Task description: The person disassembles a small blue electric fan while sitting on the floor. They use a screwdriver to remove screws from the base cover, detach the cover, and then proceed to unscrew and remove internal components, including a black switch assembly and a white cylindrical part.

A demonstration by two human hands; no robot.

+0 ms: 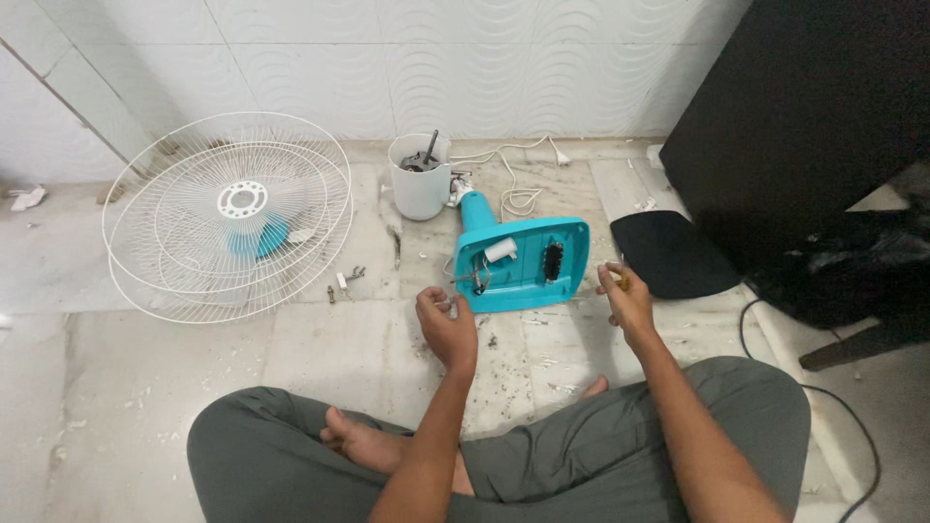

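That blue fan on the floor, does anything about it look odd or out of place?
Yes. The fan lies in pieces: its blue base is tipped over with the underside open and wiring showing, the white grilles lie apart to the left, loose screws sit between them, and dirt specks litter the tiles near the left hand.

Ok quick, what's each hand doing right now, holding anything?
Left hand: closed on something small, too small to identify.
Right hand: closed around a thin tool with a yellow handle, beside the turquoise fan base.
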